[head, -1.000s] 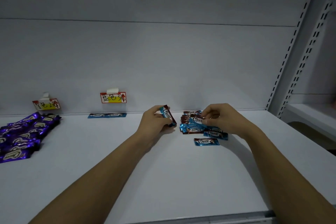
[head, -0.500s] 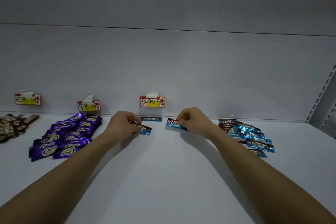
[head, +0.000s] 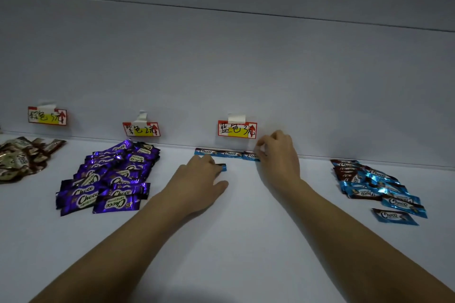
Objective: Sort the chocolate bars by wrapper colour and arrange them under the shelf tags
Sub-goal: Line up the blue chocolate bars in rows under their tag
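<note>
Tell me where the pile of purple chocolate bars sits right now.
The purple chocolate bars lie heaped on the shelf left of centre, under the middle tag, between the brown bars and the left hand.

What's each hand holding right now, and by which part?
Left hand: a blue bar, mostly covered, only its right end showing. Right hand: fingertips pinch the right end of a blue bar in the back row.
</note>
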